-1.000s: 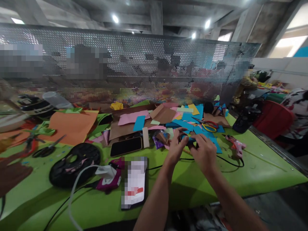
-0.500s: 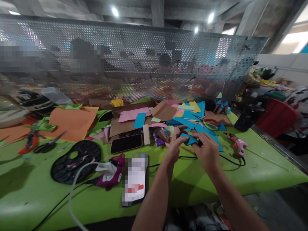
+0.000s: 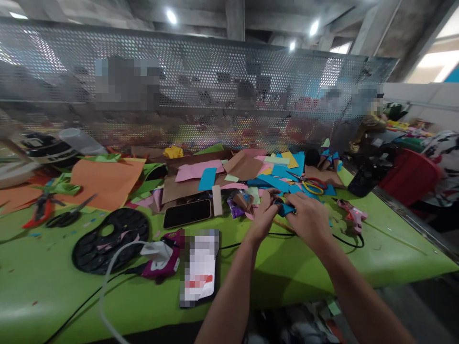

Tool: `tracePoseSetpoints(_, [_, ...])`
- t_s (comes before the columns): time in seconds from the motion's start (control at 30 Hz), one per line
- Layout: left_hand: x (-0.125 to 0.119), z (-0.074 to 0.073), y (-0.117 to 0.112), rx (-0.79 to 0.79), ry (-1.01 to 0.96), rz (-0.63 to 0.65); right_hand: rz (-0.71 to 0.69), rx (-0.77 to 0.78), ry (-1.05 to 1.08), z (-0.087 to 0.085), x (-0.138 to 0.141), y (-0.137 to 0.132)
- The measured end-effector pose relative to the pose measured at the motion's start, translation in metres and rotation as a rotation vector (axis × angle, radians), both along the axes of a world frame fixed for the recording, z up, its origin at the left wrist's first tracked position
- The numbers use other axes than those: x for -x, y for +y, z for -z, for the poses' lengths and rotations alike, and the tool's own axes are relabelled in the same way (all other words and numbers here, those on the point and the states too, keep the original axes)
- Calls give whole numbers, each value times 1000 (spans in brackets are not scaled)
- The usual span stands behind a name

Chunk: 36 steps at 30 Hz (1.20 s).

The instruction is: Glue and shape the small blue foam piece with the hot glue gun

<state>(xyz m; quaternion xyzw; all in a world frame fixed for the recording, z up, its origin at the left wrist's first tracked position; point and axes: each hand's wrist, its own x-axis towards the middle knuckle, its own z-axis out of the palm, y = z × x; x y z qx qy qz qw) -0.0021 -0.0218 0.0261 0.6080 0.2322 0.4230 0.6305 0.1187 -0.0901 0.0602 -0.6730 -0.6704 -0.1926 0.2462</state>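
Between my two hands, above the green table (image 3: 272,282), is a small blue paper piece (image 3: 286,209), mostly covered by fingers. My left hand (image 3: 266,212) pinches it from the left, fingers closed. From the other side my right hand (image 3: 309,217) grips it, its back turned up and its fingertips partly hidden. Just beyond the hands lie blue paper sheets (image 3: 274,180) and scissors with yellow and red handles (image 3: 312,186). Right of my right hand rests a pink glue gun (image 3: 353,215) with a black cord.
Left of my arms lie a lit phone (image 3: 201,270), a dark phone (image 3: 187,213), a purple power strip (image 3: 168,263) and a black palette tray (image 3: 111,241). Orange-handled pliers (image 3: 38,210) and black scissors (image 3: 68,216) sit far left. A perforated metal screen (image 3: 201,95) stands behind.
My fingers have closed further over the blue paper, so less of it shows. The right hand has turned slightly over it, and the view has shifted a little.
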Motion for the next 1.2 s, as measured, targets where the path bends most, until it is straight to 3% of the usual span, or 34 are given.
tracePoseSetpoints(0.33, [2,-1,-1,-103,99,-17,-39,-66,13,1,2,3])
tracePoseSetpoints(0.7, [3,-1,-3,-97,97,-76,-21,-95,-20,7,6,6])
tracePoseSetpoints(1.2, [7,-6,0,-64,110,66,-71,-67,-1,4,3,4])
